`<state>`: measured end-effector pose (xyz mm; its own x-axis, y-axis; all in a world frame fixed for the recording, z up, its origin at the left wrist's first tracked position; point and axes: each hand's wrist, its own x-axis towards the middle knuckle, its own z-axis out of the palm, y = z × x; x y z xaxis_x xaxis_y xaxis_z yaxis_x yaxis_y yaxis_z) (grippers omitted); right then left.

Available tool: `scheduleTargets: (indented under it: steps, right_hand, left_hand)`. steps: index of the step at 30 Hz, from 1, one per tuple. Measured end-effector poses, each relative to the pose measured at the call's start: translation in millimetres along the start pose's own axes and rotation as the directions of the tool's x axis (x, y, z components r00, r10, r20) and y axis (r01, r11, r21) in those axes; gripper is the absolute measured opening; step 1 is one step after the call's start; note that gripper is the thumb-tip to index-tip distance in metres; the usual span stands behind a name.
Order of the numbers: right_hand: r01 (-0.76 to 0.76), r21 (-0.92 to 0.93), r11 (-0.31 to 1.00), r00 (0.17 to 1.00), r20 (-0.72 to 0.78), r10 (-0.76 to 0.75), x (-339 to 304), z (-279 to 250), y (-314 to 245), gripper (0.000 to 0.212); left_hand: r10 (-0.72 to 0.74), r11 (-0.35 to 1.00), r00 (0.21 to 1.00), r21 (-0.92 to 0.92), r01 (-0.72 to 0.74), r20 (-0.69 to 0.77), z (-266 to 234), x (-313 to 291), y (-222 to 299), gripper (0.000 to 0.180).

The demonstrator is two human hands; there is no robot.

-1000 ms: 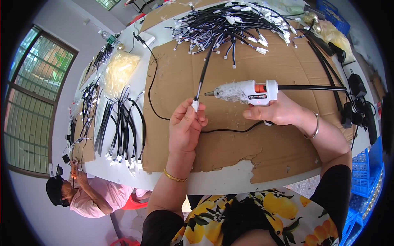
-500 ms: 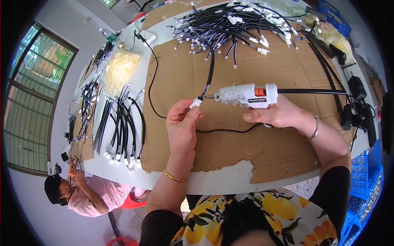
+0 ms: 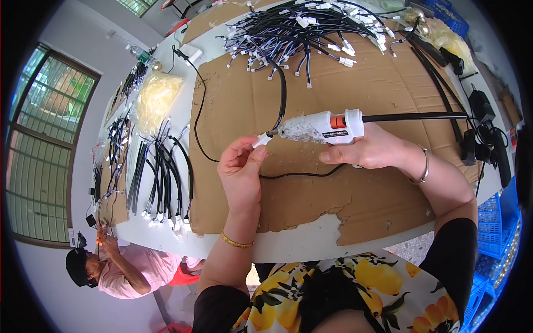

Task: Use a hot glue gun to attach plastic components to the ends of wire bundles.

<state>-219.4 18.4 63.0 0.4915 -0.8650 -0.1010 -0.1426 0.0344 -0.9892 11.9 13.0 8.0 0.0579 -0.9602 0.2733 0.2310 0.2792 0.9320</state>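
Note:
Between my left hand's [image 3: 242,169] thumb and fingers is a white plastic connector [image 3: 262,140] at the end of a black-sleeved wire harness [image 3: 283,91]. The harness curves up toward a heaped pile of similar harnesses [image 3: 302,30]. My right hand [image 3: 373,151] is closed around a white hot glue gun [image 3: 316,127], its front coated with stringy dried glue. Its metal nozzle meets the wire end of the connector; fresh glue there is too small to make out. A long black rod [image 3: 413,116] sticks out of the gun's rear. The gun's handle is mostly hidden by my palm.
Worn cardboard [image 3: 311,197] covers much of the white table. A thin black cord [image 3: 302,176] runs across it. Left lie more harnesses [image 3: 162,177] and a bag of pale sticks [image 3: 157,100]; right, black adapters [image 3: 482,114]. A co-worker in pink [image 3: 139,269] sits at the left.
The whole view has shifted slightly, so the table's contents appear a little further left and higher. Both hands keep their grips, with the nozzle still at the connector.

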Motion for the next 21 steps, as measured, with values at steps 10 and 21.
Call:
scheduleTargets:
  steps: [10, 21]
  right_hand:
    - [-0.072, -0.125, 0.990, 0.996, 0.041, 0.077, -0.9, -2.8, -5.6, 0.036]
    - [-0.044, -0.157, 0.987, 0.998, 0.038, 0.051, -1.3, -3.4, -8.4, 0.039]
  left_hand:
    - [0.032, 0.997, 0.999, 0.063, -0.032, -0.008, 2.0, -0.7, 1.1, 0.019]
    - [0.066, 0.990, 0.998, 0.126, -0.065, -0.003, 2.3, -1.7, 2.4, 0.019]
